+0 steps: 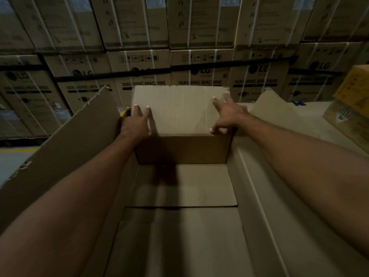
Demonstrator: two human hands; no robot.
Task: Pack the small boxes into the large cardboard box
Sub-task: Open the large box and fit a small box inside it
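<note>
The large cardboard box (pixel 179 226) stands open right below me, and only its bare bottom flaps show inside. Its far flap (pixel 179 108) stands upright. My left hand (pixel 135 124) lies flat against that flap's left part, fingers spread. My right hand (pixel 227 114) presses the flap's right part with fingers apart. The left side flap (pixel 65 140) leans outward with a torn edge. The right side flap (pixel 279 116) also leans outward. No small box shows inside the large box.
A wall of stacked washing machine cartons (pixel 143 72) with white straps fills the background. At the right edge stand a yellow carton (pixel 355 86) and a brown carton (pixel 347 120) below it. Grey floor with a yellow line (pixel 18 150) shows at the left.
</note>
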